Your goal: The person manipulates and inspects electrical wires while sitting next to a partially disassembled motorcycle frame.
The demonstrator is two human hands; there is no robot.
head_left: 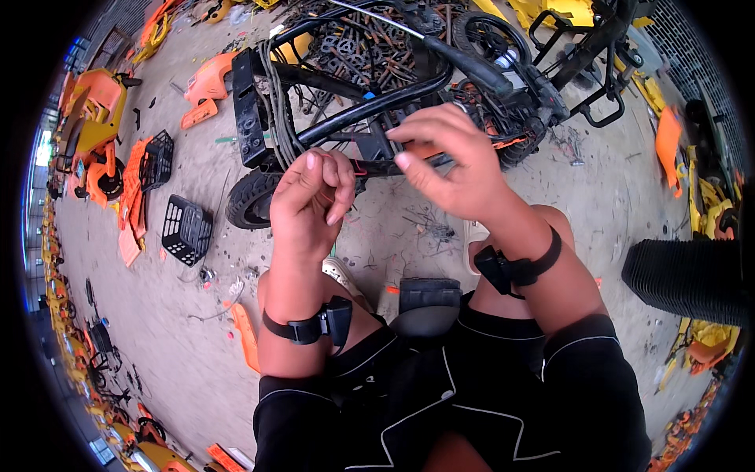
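A black tubular scooter frame (346, 110) with grey cables (275, 118) down its left side and a thin red wire (359, 168) lies in front of me. My left hand (313, 197) is at the frame's lower left, fingers curled; what they hold, if anything, is hidden. My right hand (452, 161) is raised over the lower frame rail, thumb and fingers apart, nothing visible in it. A black tire (245, 203) shows behind my left hand. Rusty metal parts (362, 51) are piled at the frame's far side.
Black plastic crates (186, 230) and orange and yellow scooters (102, 122) are on the left. Loose orange panels (209, 79) lie on the concrete floor (197, 315). A ribbed black object (684, 279) and yellow parts are at the right. A black pad (429, 293) is between my legs.
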